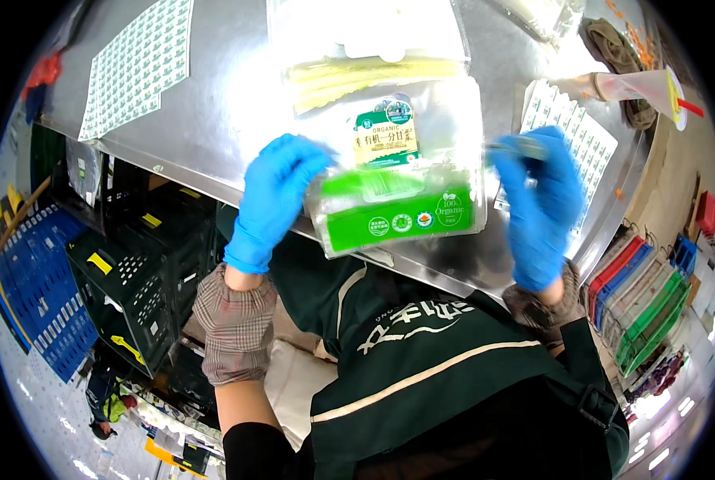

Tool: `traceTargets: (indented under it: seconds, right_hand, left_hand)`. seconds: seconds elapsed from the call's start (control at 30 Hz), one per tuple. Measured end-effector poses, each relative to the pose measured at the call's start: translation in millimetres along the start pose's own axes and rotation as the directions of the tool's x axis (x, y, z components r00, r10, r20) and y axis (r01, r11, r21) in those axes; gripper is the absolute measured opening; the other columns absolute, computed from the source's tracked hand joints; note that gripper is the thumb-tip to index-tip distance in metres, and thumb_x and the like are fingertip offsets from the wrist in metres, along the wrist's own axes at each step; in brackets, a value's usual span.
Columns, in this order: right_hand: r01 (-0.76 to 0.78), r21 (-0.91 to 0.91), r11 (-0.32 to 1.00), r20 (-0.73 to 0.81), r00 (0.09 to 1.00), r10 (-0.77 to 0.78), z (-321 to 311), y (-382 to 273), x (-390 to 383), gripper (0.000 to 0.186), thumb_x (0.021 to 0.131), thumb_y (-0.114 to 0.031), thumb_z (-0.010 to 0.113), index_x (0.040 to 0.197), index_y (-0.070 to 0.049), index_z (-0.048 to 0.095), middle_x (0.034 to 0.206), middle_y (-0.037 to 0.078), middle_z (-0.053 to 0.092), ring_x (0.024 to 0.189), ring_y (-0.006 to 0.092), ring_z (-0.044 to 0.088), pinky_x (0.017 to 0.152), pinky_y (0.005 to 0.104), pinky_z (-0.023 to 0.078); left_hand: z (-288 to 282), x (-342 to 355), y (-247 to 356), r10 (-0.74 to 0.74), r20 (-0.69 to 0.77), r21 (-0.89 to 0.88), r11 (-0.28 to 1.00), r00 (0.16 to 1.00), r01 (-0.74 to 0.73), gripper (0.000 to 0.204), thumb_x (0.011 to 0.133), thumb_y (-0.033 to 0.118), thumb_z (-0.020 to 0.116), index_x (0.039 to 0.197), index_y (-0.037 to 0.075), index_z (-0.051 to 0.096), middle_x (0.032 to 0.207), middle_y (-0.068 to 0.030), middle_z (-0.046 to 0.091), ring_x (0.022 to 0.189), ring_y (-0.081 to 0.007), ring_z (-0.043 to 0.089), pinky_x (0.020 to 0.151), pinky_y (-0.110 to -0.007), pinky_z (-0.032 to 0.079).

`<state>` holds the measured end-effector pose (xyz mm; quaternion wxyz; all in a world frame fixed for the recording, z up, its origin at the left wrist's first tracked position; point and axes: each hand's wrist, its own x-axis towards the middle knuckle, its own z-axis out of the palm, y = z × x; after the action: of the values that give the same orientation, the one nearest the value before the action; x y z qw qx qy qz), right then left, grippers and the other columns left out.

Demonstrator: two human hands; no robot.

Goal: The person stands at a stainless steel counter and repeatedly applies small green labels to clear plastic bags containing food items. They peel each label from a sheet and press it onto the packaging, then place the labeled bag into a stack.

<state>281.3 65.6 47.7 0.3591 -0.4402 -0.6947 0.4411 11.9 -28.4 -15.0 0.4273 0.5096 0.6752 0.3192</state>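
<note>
A clear plastic package with a green band (397,208) and a printed label (385,140) lies near the metal table's front edge (173,166). Behind it is another clear package holding pale yellow strips (349,72). My blue-gloved left hand (277,192) has its fingers curled at the package's left edge, seemingly pinching it. My gloved right hand (541,200), at the package's right side, is closed on a small dark metallic object (517,146), too blurred to name.
Sticker sheets (137,64) (565,136) lie left and right. A cup with straw (637,86) and brown cloth (613,48) are at back right. Dark crates (133,288) and blue crates (37,280) stand left, coloured baskets (637,304) right. Another person (109,400) is at lower left.
</note>
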Motion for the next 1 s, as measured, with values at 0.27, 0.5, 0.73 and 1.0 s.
traceTargets:
  seconds: [0.27,0.5,0.73,1.0]
  right_hand:
    - [0.383,-0.543,0.748,0.450,0.884,-0.126,36,41,2,0.011,0.083,-0.013,0.067,0.087,-0.006,0.060,0.080,0.008,0.056,0.074,0.0259,0.053,0.061,0.0352,0.046]
    - [0.442,-0.555,0.704,0.559,0.826,-0.078,21,44,25,0.015,0.085,-0.019,0.065,0.084,-0.007,0.056,0.075,0.008,0.054,0.075,0.0242,0.054,0.061,0.0349,0.047]
    - [0.194,-0.261,0.946,0.325,0.940,-0.103,3,-5,9,0.018,0.087,-0.011,0.061,0.072,-0.003,0.055,0.061,0.013,0.053,0.054,0.0262,0.054,0.050,0.0389,0.042]
    - [0.418,-0.610,0.673,0.539,0.842,-0.033,29,45,10,0.025,0.088,-0.021,0.060,0.068,-0.006,0.058,0.061,0.015,0.056,0.057,0.0344,0.057,0.051,0.0420,0.044]
  left_hand:
    - [-7,-20,16,0.158,-0.075,-0.010,0.987,0.985,-0.159,0.017,0.084,0.008,0.066,0.101,0.003,0.066,0.101,-0.0085,0.065,0.095,-0.0205,0.059,0.085,-0.032,0.048]
    - [5,-7,4,0.213,0.112,0.285,0.929,0.971,-0.237,0.021,0.075,0.007,0.074,0.094,0.005,0.066,0.096,-0.0067,0.058,0.093,-0.0247,0.055,0.081,-0.033,0.046]
    - [1,-15,15,-0.274,-0.345,-0.345,0.927,0.898,0.151,0.014,0.095,0.012,0.054,0.097,0.003,0.065,0.085,0.0002,0.061,0.077,-0.0082,0.052,0.070,-0.023,0.043]
    - [12,-15,2,0.205,0.020,0.271,0.941,0.979,-0.203,0.016,0.077,0.002,0.072,0.092,0.004,0.068,0.096,-0.0069,0.058,0.094,-0.0216,0.057,0.083,-0.030,0.046]
